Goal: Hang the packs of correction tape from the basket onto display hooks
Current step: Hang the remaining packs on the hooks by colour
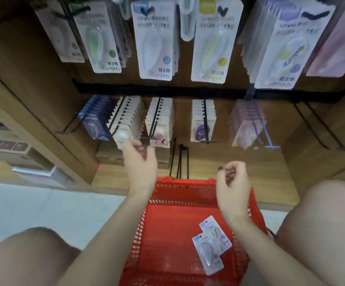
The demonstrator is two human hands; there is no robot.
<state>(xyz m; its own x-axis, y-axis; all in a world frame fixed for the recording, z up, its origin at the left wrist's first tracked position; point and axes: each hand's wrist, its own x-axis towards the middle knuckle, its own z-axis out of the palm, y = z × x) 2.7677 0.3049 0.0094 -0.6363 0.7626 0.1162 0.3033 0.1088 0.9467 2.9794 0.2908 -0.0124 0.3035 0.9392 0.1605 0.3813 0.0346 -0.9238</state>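
Observation:
A red plastic basket (167, 203) sits on the floor between my knees. Two packs of correction tape (210, 244) lie overlapping in its right half. My left hand (140, 162) is raised above the basket's far rim, fingers loosely apart and empty, just below the front pack on the white row (126, 120) of the lower hooks. My right hand (232, 178) hovers over the basket's right side with its fingers curled in and nothing visible in them. Rows of hung packs fill the upper hooks (157, 44) and the lower hooks (203, 120).
A black rail (188, 90) carries the lower hooks. Bare black hooks (320, 129) stick out at the lower right, and a few thin ones (179, 159) stand behind the basket. Wooden shelf walls close both sides. My knees (322, 234) flank the basket.

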